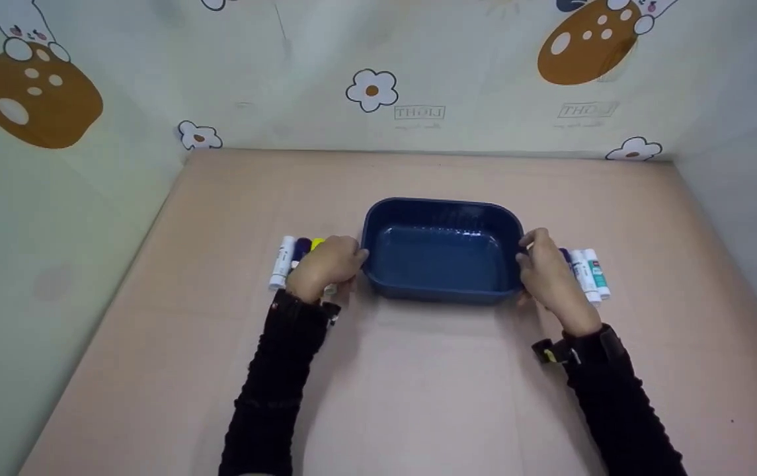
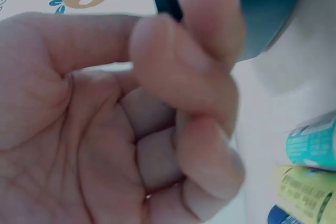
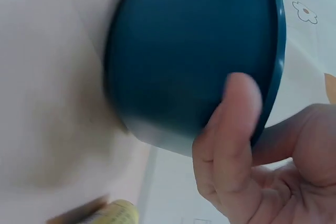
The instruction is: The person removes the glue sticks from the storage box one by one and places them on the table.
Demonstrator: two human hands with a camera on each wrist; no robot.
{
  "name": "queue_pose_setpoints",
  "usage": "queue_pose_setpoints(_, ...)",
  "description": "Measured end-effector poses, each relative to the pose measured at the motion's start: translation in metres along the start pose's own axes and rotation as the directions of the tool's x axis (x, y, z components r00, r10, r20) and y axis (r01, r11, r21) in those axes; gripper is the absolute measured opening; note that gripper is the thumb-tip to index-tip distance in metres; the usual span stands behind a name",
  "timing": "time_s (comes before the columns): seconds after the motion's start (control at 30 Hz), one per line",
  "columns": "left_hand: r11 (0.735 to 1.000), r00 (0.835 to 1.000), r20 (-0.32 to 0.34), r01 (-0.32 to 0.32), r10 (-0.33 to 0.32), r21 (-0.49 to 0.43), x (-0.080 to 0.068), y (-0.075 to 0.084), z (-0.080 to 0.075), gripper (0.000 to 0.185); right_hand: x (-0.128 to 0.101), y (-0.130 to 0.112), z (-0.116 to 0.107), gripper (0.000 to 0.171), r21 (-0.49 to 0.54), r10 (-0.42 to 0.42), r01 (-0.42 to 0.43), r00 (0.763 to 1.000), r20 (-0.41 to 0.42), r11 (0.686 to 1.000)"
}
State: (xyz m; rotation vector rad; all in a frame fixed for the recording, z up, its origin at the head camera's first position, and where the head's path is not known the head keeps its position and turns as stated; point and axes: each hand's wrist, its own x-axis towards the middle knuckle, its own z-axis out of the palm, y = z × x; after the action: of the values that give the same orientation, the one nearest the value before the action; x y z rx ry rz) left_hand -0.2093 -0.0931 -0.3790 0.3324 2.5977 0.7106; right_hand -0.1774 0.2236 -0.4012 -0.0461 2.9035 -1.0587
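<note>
Blue tray [image 1: 442, 251] sits mid-worktop [image 1: 418, 383], empty, upright. Left hand [image 1: 325, 264] is at its left end, right hand [image 1: 550, 274] at its right end.

Right hand: the wrist view shows the thumb [image 3: 236, 124] pressed on the tray's outer wall, with the other fingers out of sight behind it. Reads as a light pinch on the rim, not a full wrap.

Left hand: fingers [image 2: 184, 77] curled in toward the palm, nothing inside them in the wrist view. From the head view the knuckles touch or nearly touch the tray's left wall; can't tell whether it actually grips.

Marker pens lie in a row just beside each hand: left markers [image 1: 295, 258] partly under the left hand, right markers [image 1: 586, 272] just beside the right.

Risks, as judgement:
- Uneven hold. If only the right hand has purchase, the tray could pivot or tip toward the left.
- Thumb on a smooth curved wall looks slip-prone; the tray may drop back on the worktop.
- Hands crowd the markers. Any sideways shift of a wrist or the tray could knock them rolling, since they are round and loose.
- Left hand covers some markers, so a blind grab there could scatter the row.
</note>
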Motion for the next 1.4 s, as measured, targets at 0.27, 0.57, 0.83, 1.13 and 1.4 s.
queue_pose_setpoints(0.27,0.973,0.994,-0.084,0.048,-0.069,-0.224,0.007,-0.001,0.005,0.030,0.005,0.004,0.007,0.028,0.060,-0.059,0.069,0.984,-0.166,0.996)
queue_pose_setpoints(0.57,0.971,0.975,-0.215,0.010,-0.063,-0.241,0.014,-0.001,0.011,0.021,0.008,0.003,0.013,0.040,0.137,-0.073,0.112,0.962,-0.264,0.984)
queue_pose_setpoints(0.83,0.974,0.969,-0.238,0.006,-0.062,-0.228,0.018,0.001,0.014,0.024,0.006,0.001,0.014,0.042,0.165,-0.067,0.102,0.977,-0.202,0.981)
queue_pose_setpoints(1.13,0.978,0.965,-0.257,-0.010,-0.045,-0.208,0.019,0.002,0.015,0.035,0.007,0.001,0.017,0.041,0.161,-0.094,0.136,0.965,-0.245,0.978)
queue_pose_setpoints(1.4,0.977,0.970,-0.241,-0.024,-0.029,-0.212,0.022,0.001,0.015,0.042,0.007,0.001,0.016,0.041,0.166,-0.102,0.145,0.965,-0.243,0.975)
